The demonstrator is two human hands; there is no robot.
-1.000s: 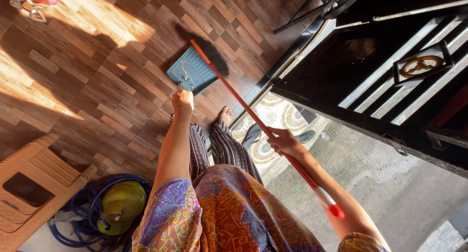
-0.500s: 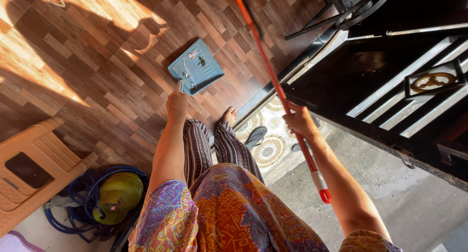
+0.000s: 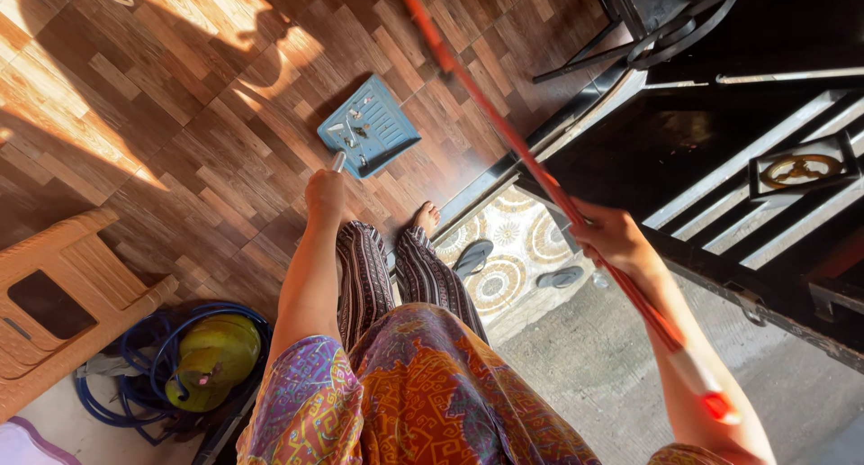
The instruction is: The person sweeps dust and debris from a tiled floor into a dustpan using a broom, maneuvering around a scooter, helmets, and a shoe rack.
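Observation:
My left hand (image 3: 325, 195) grips the metal handle of a blue dustpan (image 3: 370, 127), which hangs just above the wooden parquet floor with bits of debris lying in it. My right hand (image 3: 612, 237) is closed around the long red stick of a broom (image 3: 504, 127), which runs diagonally from the top middle to the lower right. The broom's head is out of view. My bare foot (image 3: 425, 216) stands at the doorway edge, below the dustpan.
A black metal gate (image 3: 765, 159) fills the upper right. A patterned doormat (image 3: 504, 249) with two sandals lies by the threshold, concrete beyond it. At the lower left stand a tan plastic stool (image 3: 54, 294) and a coiled blue hose with a yellow-green object (image 3: 211, 361).
The broom stick has swung up and to the right, away from the dustpan. The dustpan stays in my left hand, and the view has shifted slightly.

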